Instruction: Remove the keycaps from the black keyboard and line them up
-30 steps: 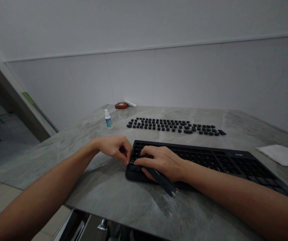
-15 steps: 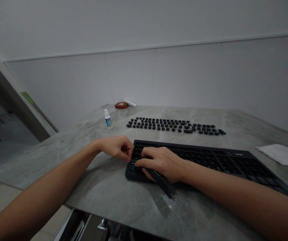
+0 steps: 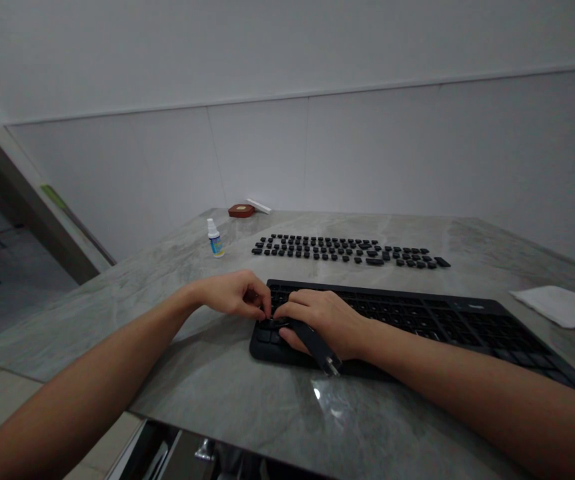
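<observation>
A black keyboard (image 3: pixel 397 297) lies across the table, with most of its key spots showing no caps. Over its left end, my left hand (image 3: pixel 240 295) has thumb and fingers pinched together at the key area; whatever is between the fingertips is too small to make out. My right hand (image 3: pixel 325 317) rests on the keyboard just beside it, closed on a long, narrow black bar (image 3: pixel 317 348). The bar slants down toward the front edge and has pale bits at its lower end. Beneath the left fingertips, a few black keys (image 3: pixel 264 335) sit in the keyboard's near-left corner.
Loose black keycaps (image 3: pixel 317 249) lie in rows behind the keyboard. A small white bottle (image 3: pixel 215 239) stands to their left. Farther back are a reddish-brown box (image 3: pixel 241 211) and a white strip. A folded white cloth (image 3: pixel 560 307) lies at right. An open drawer (image 3: pixel 187 453) is below the table edge.
My left fingertips have shifted slightly right onto the keys. My right hand has turned a little, and the lower end of the black bar has moved left and up.
</observation>
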Action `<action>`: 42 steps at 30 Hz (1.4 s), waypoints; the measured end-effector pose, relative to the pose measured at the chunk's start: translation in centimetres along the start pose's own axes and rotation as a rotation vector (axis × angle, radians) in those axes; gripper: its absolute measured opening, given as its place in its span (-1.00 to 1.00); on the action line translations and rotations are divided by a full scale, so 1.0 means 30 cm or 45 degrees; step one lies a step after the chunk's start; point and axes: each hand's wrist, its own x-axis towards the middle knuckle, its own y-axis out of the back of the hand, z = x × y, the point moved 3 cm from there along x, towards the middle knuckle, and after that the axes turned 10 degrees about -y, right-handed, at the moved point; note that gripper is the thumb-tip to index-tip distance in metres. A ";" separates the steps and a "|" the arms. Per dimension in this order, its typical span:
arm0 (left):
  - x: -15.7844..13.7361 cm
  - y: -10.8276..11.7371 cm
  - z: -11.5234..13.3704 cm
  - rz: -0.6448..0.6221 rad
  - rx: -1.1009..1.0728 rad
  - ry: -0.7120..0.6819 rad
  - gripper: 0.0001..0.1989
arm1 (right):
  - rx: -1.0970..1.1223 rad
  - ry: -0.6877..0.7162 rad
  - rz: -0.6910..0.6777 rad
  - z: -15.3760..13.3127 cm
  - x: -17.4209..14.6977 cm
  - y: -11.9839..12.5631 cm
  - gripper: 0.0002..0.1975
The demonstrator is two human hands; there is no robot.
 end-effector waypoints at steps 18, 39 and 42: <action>0.014 -0.001 -0.007 0.045 0.015 0.055 -0.86 | 0.642 -0.178 -0.059 0.022 0.025 0.019 -0.85; 0.007 -0.003 0.013 0.060 -0.039 0.022 -0.83 | 0.777 -0.514 -0.230 0.003 0.032 0.003 -0.77; 0.011 -0.005 0.026 0.055 -0.121 -0.038 -0.86 | 0.718 -0.424 -0.202 -0.002 0.033 0.003 -0.78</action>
